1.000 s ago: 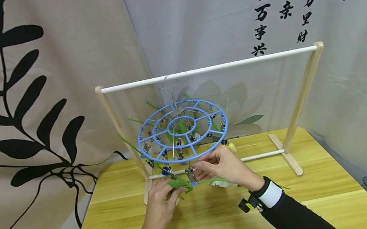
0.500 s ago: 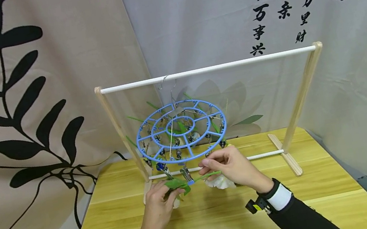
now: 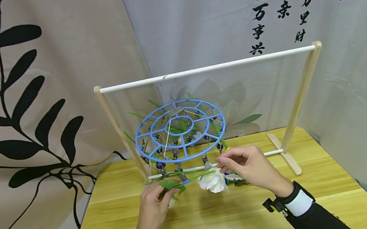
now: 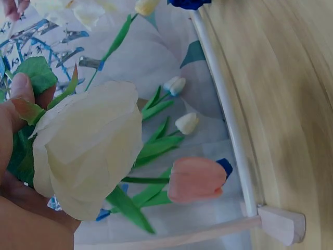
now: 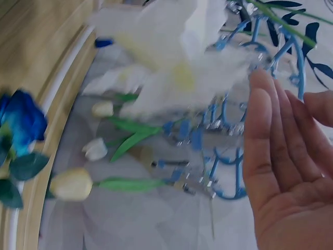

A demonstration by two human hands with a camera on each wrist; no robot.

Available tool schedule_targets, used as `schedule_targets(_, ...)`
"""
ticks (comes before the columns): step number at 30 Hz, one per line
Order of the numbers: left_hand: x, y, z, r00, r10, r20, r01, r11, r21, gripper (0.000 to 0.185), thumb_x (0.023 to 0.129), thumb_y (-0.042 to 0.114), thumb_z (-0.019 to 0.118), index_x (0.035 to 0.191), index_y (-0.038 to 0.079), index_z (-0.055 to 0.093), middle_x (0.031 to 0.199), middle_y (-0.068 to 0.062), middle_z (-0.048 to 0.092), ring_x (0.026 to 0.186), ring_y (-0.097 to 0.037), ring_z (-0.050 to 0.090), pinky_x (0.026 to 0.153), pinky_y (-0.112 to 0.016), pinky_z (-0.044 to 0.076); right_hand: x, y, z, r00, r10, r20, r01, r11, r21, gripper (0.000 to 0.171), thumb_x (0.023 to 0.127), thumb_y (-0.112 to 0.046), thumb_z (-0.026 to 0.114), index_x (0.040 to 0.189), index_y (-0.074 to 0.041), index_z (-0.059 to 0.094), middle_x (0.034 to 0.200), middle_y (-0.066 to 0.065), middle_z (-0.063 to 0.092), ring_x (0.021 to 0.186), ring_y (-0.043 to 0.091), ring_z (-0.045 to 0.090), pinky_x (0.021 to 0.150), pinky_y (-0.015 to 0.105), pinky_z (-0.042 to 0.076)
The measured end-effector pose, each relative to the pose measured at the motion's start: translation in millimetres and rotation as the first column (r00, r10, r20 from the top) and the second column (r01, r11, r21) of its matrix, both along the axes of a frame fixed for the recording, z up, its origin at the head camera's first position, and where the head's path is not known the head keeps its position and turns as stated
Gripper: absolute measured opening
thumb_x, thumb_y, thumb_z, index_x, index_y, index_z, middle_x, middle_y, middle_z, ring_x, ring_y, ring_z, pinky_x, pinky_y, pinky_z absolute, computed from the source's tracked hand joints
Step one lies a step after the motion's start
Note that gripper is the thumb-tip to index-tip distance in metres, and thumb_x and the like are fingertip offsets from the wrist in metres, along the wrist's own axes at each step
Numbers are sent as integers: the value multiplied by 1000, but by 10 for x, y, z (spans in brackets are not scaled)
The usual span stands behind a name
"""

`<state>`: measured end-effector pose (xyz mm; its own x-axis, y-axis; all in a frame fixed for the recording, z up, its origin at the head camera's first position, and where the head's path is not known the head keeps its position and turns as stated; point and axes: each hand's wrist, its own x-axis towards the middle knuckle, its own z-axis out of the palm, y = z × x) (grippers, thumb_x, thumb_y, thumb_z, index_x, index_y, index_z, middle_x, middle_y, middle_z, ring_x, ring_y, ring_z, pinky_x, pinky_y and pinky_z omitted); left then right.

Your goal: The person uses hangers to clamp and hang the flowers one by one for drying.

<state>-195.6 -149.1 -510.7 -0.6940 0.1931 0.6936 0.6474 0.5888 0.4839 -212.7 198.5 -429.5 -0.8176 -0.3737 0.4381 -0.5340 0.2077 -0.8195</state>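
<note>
My left hand (image 3: 154,202) pinches the leafy stem of a cream rose-like flower (image 4: 91,148), whose bloom hangs below the fingers. The stem runs to the right across a metal clip (image 3: 181,176) with blue tips, hung from the blue round hanger (image 3: 185,156). My right hand (image 3: 250,166) is at the hanger's front right, fingers nearly straight and thumb apart in the right wrist view, holding nothing. Close beside its fingertips hangs a large white flower (image 3: 212,181) with yellow in its petals. A second clip (image 3: 206,163) is just above that bloom.
A frame with a white top rail (image 3: 212,68) and wooden legs (image 3: 302,98) carries the hanger. Several tulips hang upside down in clips, including a pink one (image 4: 196,179) and a yellow one (image 5: 72,184). A blue flower (image 5: 23,120) is low down. Underneath is the wooden table (image 3: 237,219).
My right hand has left the front clip and moved right, uncovering the white flower. The hanger has turned slightly, its front clips shifting left. My left hand has drifted slightly left with its flower.
</note>
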Motion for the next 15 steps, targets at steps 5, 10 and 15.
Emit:
schedule_targets(5, -23, -28, 2, 1000, 20, -17, -20, 1000, -1, 31, 87, 2, 98, 111, 19, 89, 110, 7, 89, 101, -14, 83, 91, -39, 61, -10, 187, -71, 988, -122, -99, 130, 988, 82, 16, 115, -12, 77, 123, -20, 89, 107, 4, 91, 89, 13, 88, 74, 28, 70)
schedule_targets(10, -41, -69, 0, 998, 49, -43, -49, 999, -9, 30, 85, 0, 99, 109, 17, 89, 108, 5, 89, 99, -16, 83, 90, -39, 62, -67, 404, -223, 951, -243, -192, 275, 947, 163, 17, 113, -11, 79, 124, -19, 88, 109, 2, 91, 88, 8, 85, 72, 26, 67)
schedule_targets(15, -59, -117, -7, 997, 62, -37, -62, 998, -3, 29, 85, 0, 99, 106, 17, 88, 108, 6, 88, 102, -17, 82, 91, -40, 63, -136, 597, -445, 921, -319, -226, 373, 889, 265, 15, 111, -8, 80, 121, -14, 89, 111, 2, 90, 87, 10, 82, 77, 25, 68)
